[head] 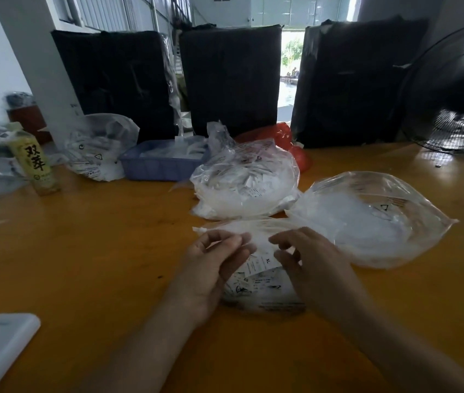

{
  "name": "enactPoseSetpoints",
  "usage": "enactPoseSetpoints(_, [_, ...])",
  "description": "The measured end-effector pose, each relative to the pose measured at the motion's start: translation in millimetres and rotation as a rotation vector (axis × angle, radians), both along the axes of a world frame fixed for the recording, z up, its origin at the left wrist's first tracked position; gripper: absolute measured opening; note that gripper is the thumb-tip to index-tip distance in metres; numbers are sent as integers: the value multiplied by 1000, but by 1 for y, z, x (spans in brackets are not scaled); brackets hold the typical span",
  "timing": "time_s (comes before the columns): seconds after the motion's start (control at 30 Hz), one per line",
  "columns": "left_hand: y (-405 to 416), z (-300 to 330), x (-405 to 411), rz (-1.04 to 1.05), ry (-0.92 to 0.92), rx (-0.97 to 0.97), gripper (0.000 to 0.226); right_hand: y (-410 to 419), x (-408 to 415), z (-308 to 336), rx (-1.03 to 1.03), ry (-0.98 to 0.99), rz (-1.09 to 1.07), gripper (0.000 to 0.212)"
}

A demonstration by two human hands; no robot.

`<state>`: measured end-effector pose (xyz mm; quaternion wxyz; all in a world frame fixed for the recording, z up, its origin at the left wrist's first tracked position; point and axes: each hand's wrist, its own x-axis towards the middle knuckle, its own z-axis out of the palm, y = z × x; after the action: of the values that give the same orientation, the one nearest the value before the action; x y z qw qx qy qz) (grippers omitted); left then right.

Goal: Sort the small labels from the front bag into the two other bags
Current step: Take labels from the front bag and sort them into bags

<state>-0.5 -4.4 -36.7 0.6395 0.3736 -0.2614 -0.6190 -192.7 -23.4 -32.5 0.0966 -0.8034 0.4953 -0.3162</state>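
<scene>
Head view looks down on an orange desk (97, 265): both hands work over the front bag (256, 290), which lies flat at the near edge. Left hand (213, 262) and right hand (307, 259) each pinch a side of one white label (263, 260) marked XL, held just above that bag. Behind sits a full middle bag (246, 185); to the right, touching it, a right bag (372, 219) lies open.
</scene>
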Motion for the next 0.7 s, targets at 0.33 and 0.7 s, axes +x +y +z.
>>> enactPoseSetpoints(0.33, [-2, -6, -2, 19, -31, 19, 18, 0, 0, 2, -129, 89, -56, 20])
enactPoseSetpoints(0.7, [0, -4, -2, 10, 21, 10, 35, 0, -13, 6, -48, -444, -46, 31])
